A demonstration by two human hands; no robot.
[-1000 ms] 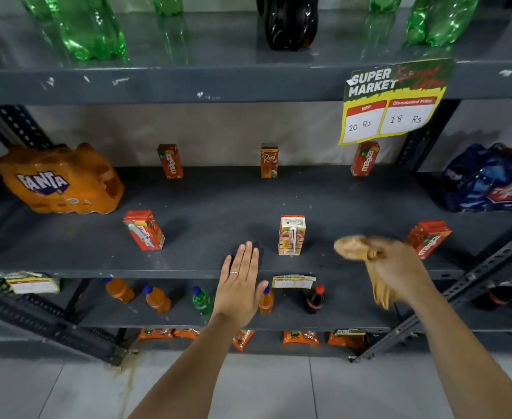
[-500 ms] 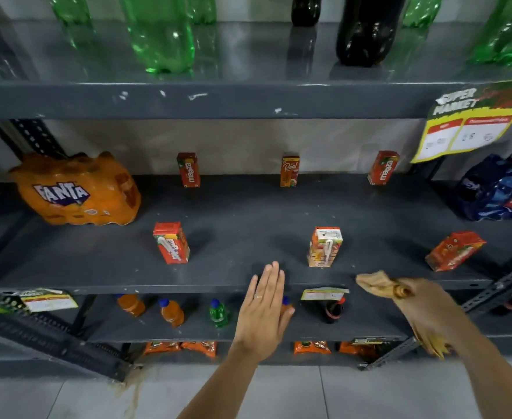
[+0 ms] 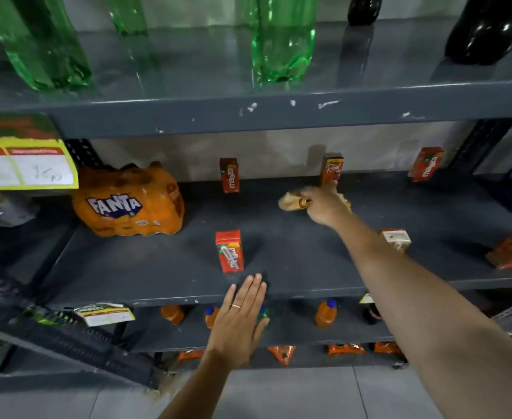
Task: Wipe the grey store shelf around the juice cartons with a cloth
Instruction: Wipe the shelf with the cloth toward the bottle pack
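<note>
The flat grey metal shelf (image 3: 278,237) carried boxy juice cartons (image 3: 229,251). The right hand (image 3: 324,205) was clamped on a crumpled tan cloth (image 3: 291,201) near its back. The left hand (image 3: 242,319) lay flat, fingers spread, at the front edge.

One head-worn camera looks forward and down, close to the grey shelf (image 3: 294,246).

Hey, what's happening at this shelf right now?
A person is wiping a grey store shelf. Their right hand grips a bunched yellowish cloth and reaches to the back of the shelf, just in front of the Real juice carton. Their left hand is open and flat at the shelf's front edge, below a red carton. The other cartons stand scattered around, beside a Fanta pack.
</note>
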